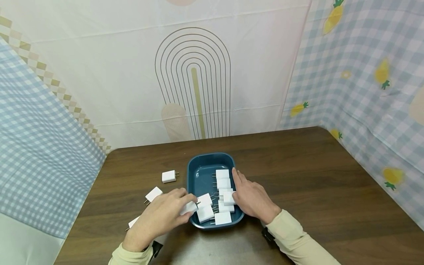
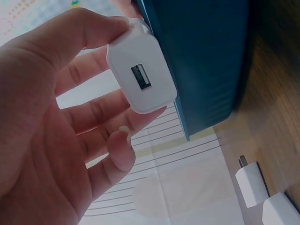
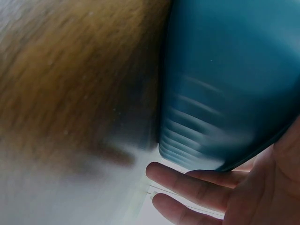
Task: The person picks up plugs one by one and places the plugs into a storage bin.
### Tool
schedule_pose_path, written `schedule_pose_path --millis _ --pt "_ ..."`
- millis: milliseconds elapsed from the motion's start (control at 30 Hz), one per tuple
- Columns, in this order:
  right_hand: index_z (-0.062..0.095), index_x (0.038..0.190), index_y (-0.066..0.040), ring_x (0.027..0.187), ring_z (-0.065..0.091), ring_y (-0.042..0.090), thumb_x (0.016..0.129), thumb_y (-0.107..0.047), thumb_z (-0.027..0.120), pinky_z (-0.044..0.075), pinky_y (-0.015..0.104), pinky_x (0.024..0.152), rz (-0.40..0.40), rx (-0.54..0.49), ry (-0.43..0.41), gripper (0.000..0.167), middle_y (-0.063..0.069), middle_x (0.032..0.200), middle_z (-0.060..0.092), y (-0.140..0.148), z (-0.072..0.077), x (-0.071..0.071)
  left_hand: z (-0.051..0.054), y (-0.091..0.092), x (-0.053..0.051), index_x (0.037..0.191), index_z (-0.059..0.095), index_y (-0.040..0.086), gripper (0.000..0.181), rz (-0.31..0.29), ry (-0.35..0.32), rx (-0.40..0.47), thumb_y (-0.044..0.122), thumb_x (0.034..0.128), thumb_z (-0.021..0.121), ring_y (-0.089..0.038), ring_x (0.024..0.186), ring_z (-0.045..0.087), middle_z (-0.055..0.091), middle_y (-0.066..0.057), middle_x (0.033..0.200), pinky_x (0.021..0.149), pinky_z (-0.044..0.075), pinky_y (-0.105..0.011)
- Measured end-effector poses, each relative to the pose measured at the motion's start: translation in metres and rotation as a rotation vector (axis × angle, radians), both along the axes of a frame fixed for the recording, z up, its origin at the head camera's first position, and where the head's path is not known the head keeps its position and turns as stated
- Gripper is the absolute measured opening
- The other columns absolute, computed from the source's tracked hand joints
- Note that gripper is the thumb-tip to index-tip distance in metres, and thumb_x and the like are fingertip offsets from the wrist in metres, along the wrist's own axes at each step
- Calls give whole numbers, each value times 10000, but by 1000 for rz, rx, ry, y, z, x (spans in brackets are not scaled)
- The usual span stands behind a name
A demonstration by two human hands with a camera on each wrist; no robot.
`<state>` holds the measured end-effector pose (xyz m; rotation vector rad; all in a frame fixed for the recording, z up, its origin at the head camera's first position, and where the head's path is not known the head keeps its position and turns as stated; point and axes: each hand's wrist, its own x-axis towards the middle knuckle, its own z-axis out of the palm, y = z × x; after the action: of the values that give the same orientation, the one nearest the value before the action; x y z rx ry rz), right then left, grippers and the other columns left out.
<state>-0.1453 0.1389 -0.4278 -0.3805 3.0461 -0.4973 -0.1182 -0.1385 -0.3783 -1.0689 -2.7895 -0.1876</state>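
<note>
My left hand (image 1: 165, 211) grips a white USB charger (image 2: 145, 72) beside the left rim of a blue tray (image 1: 188, 180). Its thumb and fingers pinch the block, and the USB port faces the left wrist camera. The prongs point toward the tray in the head view. Against the tray's right side rests my right hand (image 1: 253, 198), with its fingers extended along the outer wall in the right wrist view. A white charger (image 1: 228, 198) on top of others lies close by its thumb side; contact there is unclear. Several more chargers (image 1: 223, 218) lie in the tray, mostly along its right side.
On the brown wooden table (image 1: 298, 165), left of the tray, lie a charger (image 1: 169, 176) and another charger (image 1: 154, 194). A third charger (image 1: 133, 222) is partly hidden by the left forearm. Patterned cloths (image 1: 132, 73) hang behind and at both sides.
</note>
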Motion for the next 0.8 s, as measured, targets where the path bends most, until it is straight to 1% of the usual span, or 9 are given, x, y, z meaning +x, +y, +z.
schedule_pose_path --millis 133,300,433,633,733,800 --pt "251 1591 6 1332 562 344 986 -188 537 506 518 1009 -2 -7 -7 697 226 1595 391 0 0 1 -1 1 -1 1128 709 268 295 -21 17 1 337 855 797 -54 740 513 642 80 944 585 434 -221" --pt "248 1593 3 1298 584 342 983 -187 538 511 513 1002 -5 -11 -9 701 228 1593 393 0 0 1 -3 2 -1 1123 705 259 308 -62 67 11 347 843 801 -52 744 532 633 90 926 581 444 -215" --pt "248 1593 2 1316 571 341 985 -190 538 508 513 1006 -6 -15 -10 701 225 1596 390 0 0 1 -4 4 0 1117 703 272 300 -81 89 12 365 847 795 -43 746 539 628 109 923 581 453 -213" --pt "242 1598 -9 1289 588 327 984 -195 539 521 499 983 -11 -14 -14 707 216 1600 388 0 -1 1 -4 6 1 1120 709 278 291 -78 90 15 366 854 787 -33 745 535 627 120 925 586 456 -208" --pt "247 1597 -9 1238 611 318 983 -192 537 535 489 949 -14 -9 -10 703 215 1598 392 0 0 1 -4 7 1 1116 711 265 286 -90 89 27 349 855 789 -37 749 531 620 112 921 588 454 -201" --pt "244 1599 -15 1224 616 313 986 -195 531 535 485 949 -17 -8 -14 701 209 1602 387 0 0 1 -5 8 1 1118 712 257 283 -101 86 34 342 859 788 -39 754 530 622 106 927 592 456 -197"
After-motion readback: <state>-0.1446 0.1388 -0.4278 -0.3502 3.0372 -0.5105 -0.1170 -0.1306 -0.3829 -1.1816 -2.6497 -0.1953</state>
